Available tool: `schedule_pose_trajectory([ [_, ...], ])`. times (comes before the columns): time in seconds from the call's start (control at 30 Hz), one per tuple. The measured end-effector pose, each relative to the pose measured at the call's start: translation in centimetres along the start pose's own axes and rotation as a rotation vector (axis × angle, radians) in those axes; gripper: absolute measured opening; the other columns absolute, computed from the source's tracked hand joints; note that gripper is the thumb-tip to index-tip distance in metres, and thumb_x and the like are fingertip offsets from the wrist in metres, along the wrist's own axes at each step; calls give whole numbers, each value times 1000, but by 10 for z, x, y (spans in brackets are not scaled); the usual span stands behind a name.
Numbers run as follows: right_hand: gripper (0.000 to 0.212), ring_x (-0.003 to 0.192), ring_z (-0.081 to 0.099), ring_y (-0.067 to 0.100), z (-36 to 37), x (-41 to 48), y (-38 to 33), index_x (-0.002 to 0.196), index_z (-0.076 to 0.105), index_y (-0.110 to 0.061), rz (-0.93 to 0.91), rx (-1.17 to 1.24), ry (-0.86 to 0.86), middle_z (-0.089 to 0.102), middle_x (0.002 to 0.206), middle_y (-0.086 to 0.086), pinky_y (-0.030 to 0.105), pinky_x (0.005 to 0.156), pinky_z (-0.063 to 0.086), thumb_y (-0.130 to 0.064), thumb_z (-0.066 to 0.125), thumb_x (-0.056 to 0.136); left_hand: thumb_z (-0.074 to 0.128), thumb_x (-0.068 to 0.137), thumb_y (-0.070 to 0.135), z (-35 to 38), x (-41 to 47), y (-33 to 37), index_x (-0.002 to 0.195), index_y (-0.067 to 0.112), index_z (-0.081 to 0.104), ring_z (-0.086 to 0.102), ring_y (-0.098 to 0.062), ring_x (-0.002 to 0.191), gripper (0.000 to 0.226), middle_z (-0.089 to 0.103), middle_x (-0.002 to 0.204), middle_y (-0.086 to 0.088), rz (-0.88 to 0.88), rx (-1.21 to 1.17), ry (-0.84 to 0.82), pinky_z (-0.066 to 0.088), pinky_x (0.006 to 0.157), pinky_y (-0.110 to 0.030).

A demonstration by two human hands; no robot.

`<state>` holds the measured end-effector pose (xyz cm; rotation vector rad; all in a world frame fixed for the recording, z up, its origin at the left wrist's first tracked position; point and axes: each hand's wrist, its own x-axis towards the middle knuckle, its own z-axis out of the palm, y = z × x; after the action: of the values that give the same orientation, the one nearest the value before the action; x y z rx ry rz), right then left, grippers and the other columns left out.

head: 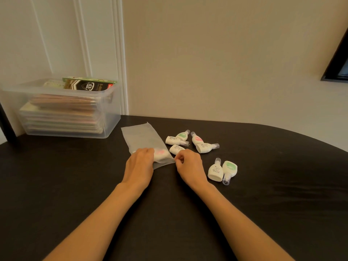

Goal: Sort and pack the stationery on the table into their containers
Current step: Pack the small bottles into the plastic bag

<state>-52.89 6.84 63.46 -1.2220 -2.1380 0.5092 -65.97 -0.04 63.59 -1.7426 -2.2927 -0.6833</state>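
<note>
Dim, warm light — soft blur, bowed edges

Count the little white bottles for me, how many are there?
8 bottles: five clustered beyond the right hand, two side by side to its right, one inside the frosted bag. More may hide under the left hand.

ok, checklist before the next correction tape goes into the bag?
1. Left hand holds frosted bag: ok.
2. Right hand pinches the bag's near edge: ok.
3. Bag mouth open wide enough: cannot tell.
4. Pink-labelled tape sits inside the bag: ok.
5. Nearest loose tape beside the pinching hand, unobstructed: ok.
6. All tapes packed: not ok, seven lie loose.
</note>
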Motion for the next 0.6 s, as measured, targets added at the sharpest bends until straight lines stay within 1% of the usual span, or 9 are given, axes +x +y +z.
schedule_pose_trajectory([
  [0.07, 15, 84, 55, 10, 0, -1, -1, 92, 65, -9, -13, 7, 10, 61, 102, 5, 20, 74, 45, -8, 51, 91, 44, 96, 13, 3, 3, 2, 108, 11, 52, 49, -18, 101, 14, 51, 113, -6, -6, 13, 23, 41, 78, -25],
  [0.13, 14, 90, 54, 12, -2, -1, -1, 95, 62, -10, -10, 54, 60, 58, 107, 5, 17, 73, 43, -5, 50, 88, 45, 96, 13, 4, 6, 2, 109, 10, 52, 48, -18, 101, 14, 51, 114, -6, -21, 0, 28, 39, 77, -24],
  [0.2, 28, 110, 47, 15, -4, 2, 2, 111, 58, -12, -6, 11, 126, 49, 120, 3, 19, 83, 39, -4, 51, 85, 45, 96, 12, 5, 9, 2, 107, 11, 51, 50, -17, 99, 13, 53, 113, -7, -44, -58, 13, 41, 77, -25],
  [0.27, 45, 126, 36, 18, -5, 6, 7, 132, 47, -15, 33, -113, 95, 42, 134, 3, 27, 100, 33, -7, 52, 87, 45, 96, 10, 5, 9, 1, 106, 11, 50, 53, -17, 97, 11, 54, 113, -6, -67, -123, -19, 46, 79, -27],
  [0.3, 49, 128, 35, 20, -4, 8, 9, 137, 42, -17, 56, -158, 54, 41, 137, 4, 30, 104, 32, -9, 51, 90, 47, 95, 8, 4, 9, 0, 108, 12, 49, 53, -18, 98, 14, 53, 115, -5, -77, -153, -25, 47, 81, -28],
  [0.4, 38, 115, 50, 22, 0, 13, 12, 133, 48, -15, 77, -196, 2, 51, 126, 8, 34, 96, 42, -11, 45, 94, 52, 92, 9, 3, 9, -6, 116, 14, 49, 48, -18, 107, 24, 45, 121, -4, -98, -138, 38, 44, 87, -27],
  [0.47, 29, 103, 55, 22, 1, 13, 11, 123, 56, -11, 72, -152, 42, 56, 116, 8, 34, 89, 46, -11, 43, 97, 54, 92, 13, 3, 10, -10, 112, 14, 52, 48, -16, 104, 20, 45, 118, -3, -141, -115, 80, 44, 85, -26],
  [0.53, 22, 90, 58, 21, -1, 13, 11, 111, 60, -8, 96, -15, 108, 60, 102, 8, 32, 80, 47, -13, 43, 97, 54, 93, 15, 3, 11, -11, 107, 13, 54, 51, -16, 98, 15, 46, 114, -3, -198, -156, 72, 46, 81, -26],
  [0.6, 15, 78, 58, 15, -5, 12, 9, 99, 59, -10, 154, 239, 193, 61, 88, 5, 23, 68, 46, -13, 45, 96, 54, 92, 17, 4, 12, -11, 101, 13, 57, 51, -15, 92, 10, 49, 109, -3, -238, -239, 82, 45, 76, -26],
])
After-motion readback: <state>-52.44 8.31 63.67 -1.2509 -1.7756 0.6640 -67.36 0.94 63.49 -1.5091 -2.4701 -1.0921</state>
